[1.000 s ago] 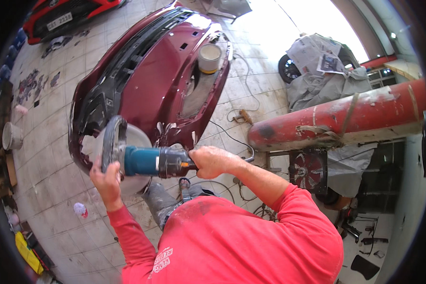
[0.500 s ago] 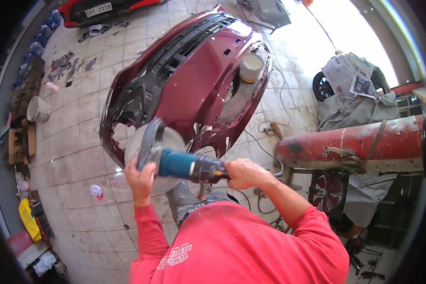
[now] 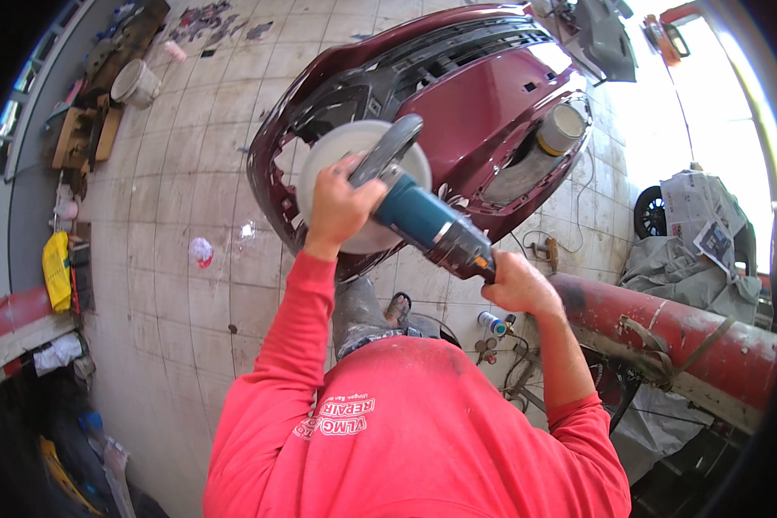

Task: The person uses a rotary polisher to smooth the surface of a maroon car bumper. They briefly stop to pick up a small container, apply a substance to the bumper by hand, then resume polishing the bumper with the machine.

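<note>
Teal and black, a power tool slants across the middle of the view, its head up and to the left, its rear end down and to the right, and both hands are closed on it. The left hand curls round the lower end of the dark looped handle at the head, with the thumb toward the teal body; the right hand is wrapped about the rear end. Beneath the head shows a pale disc, overlapping the near left end of a maroon bumper; whether the disc touches the bumper cannot be told. The bumper lies beyond the hands over a tiled floor, its black grille at the upper edge. Toward its right end stands a pale tub with a yellow band round the base. Closer in, a blue can lies to the right of a sandalled foot, below the right hand. Farther right are a red cylinder, a grey cover, sheets of newspaper and a dark wheel. On the left are a white bucket, a yellow bag and, nearer the person's left sleeve, a small pink and white bundle on the tiles.
</note>
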A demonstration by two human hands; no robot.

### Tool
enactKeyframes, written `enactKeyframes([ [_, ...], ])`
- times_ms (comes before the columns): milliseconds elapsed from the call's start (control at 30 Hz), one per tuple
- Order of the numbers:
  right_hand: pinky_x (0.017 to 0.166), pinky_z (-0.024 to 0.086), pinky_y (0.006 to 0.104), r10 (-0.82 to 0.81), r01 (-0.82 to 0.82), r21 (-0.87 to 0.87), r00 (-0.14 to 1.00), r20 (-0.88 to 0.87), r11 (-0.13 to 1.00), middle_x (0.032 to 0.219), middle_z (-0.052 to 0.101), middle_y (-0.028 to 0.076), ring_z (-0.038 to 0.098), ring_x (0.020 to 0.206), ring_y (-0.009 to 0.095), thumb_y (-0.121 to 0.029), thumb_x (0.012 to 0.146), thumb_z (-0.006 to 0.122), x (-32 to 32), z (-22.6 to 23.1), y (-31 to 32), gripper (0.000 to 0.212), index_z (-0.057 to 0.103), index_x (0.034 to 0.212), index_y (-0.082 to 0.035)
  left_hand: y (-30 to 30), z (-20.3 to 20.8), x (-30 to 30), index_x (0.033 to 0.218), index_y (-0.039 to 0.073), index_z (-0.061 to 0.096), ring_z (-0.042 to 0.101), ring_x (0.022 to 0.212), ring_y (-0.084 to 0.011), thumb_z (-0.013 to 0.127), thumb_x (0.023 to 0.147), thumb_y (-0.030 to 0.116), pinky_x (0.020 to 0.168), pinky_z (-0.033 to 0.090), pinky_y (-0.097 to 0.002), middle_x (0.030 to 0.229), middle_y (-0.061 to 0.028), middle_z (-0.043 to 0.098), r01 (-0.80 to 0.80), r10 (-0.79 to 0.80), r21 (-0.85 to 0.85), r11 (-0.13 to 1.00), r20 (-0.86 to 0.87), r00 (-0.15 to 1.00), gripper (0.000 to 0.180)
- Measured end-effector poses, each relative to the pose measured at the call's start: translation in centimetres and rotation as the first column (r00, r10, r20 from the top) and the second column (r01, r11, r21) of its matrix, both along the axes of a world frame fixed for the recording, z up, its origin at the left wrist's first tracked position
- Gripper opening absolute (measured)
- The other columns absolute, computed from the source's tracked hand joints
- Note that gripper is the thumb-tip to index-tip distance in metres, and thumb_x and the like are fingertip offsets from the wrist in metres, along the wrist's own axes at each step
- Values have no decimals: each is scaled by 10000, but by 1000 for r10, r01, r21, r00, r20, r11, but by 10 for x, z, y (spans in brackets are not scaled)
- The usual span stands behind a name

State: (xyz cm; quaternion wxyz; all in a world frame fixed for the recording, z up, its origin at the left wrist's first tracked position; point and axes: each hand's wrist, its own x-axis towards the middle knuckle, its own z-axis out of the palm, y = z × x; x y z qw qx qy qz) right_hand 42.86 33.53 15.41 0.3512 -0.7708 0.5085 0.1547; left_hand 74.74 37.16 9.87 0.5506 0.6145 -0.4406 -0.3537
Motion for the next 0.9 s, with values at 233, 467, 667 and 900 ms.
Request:
enactKeyframes([
  [233, 889, 541, 572, 290, -278, 129, 953, -85, 952, 922, 721, 283, 697, 971, 497, -172, 762, 704, 38, -49, 41, 372, 648, 1067, 33, 148, -69, 10, 1133, -106, 709, 603, 637, -110, 690, 822, 52, 575, 480, -273, 811, -26, 693, -266, 343, 254, 930, -337, 877, 349],
  [467, 888, 542, 567, 254, -236, 181, 964, -81, 955, 934, 722, 284, 697, 973, 497, -154, 757, 693, 23, -36, 45, 360, 648, 1060, 35, 142, -54, -7, 1176, -100, 708, 603, 643, -95, 678, 829, 38, 571, 488, -263, 848, -35, 703, -207, 305, 280, 937, -371, 877, 375],
  [667, 879, 552, 543, -66, 69, 117, 997, -28, 991, 933, 718, 310, 706, 962, 499, -111, 742, 700, -19, -14, 34, 358, 663, 1065, 40, 43, -13, -28, 1131, -109, 717, 744, 922, -290, 698, 808, 171, 885, 575, -409, 965, -191, 766, -37, 37, 5, 999, -20, 999, 428],
  [900, 764, 550, 449, -309, 303, 128, 950, 33, 944, 784, 684, 258, 752, 808, 346, -88, 721, 729, -59, -26, 12, 295, 660, 953, 81, -61, 17, -64, 1076, -77, 748, 726, 942, -462, 681, 778, 260, 909, 570, -463, 961, -316, 732, 139, -119, -83, 987, 209, 971, 454],
])
